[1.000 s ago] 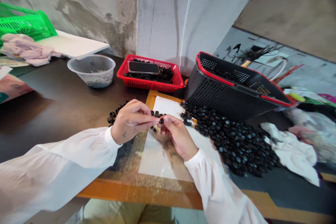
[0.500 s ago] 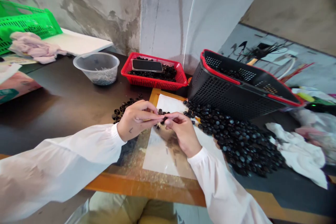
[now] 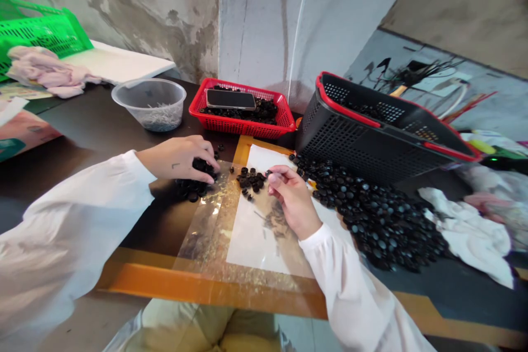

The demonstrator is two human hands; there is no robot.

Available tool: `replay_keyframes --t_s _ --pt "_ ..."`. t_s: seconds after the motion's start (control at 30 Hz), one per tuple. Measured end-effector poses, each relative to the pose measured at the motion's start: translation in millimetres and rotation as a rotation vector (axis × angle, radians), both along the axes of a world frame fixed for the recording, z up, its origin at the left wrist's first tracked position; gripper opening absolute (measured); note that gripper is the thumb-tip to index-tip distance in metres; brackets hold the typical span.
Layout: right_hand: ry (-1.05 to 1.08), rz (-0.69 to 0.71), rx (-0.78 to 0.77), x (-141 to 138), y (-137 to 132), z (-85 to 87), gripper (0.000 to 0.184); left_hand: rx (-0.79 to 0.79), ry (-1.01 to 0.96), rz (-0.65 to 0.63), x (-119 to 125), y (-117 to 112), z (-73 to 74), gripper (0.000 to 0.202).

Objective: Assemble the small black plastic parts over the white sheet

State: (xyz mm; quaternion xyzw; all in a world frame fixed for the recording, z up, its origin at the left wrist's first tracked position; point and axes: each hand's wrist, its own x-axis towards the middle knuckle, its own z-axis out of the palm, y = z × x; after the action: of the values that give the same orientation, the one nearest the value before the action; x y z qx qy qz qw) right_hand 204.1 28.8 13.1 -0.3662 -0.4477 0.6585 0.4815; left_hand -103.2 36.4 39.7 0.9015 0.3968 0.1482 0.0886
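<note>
Left hand (image 3: 179,160): fingers (image 3: 204,168) curled down around a clump of small black round parts (image 3: 192,190), right on the table (image 3: 82,121)
Right hand (image 3: 291,198): fingertips (image 3: 274,176) pinched together, can't tell if one's in there
Between hands: small pile (image 3: 249,180) on a white sheet (image 3: 258,236)
Far right: big heap (image 3: 379,225) beside a black basket (image 3: 363,137)

From here I see small black discs (image 3: 379,225) with grey glints, a black perforated basket (image 3: 363,148) edged red, a red mesh tray (image 3: 243,131), and a green crate (image 3: 37,33).
</note>
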Motion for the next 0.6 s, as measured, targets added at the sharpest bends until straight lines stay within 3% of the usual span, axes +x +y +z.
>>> replay_keyframes --t_s 0.2,0.37,0.47,0.6 --pt "-0.125 0.043 0.117 -3.3 -6.4 3.2 0.022 0.064 0.063 0.098 19.0 -10.1 -2.9 0.018" --pt "-0.288 0.016 0.267 -3.2 -12.0 5.9 0.016 0.021 -0.266 0.110 48.8 -23.5 -5.5 0.025" --pt "-0.472 -0.055 0.473 -3.9 -17.2 7.5 0.013 -0.034 -0.470 0.076 69.0 -33.6 -7.9 0.024" --pt "-0.660 -0.150 0.732 -4.8 -22.3 9.9 0.013 -0.016 -0.569 0.093 81.4 -40.2 -9.0 0.021"
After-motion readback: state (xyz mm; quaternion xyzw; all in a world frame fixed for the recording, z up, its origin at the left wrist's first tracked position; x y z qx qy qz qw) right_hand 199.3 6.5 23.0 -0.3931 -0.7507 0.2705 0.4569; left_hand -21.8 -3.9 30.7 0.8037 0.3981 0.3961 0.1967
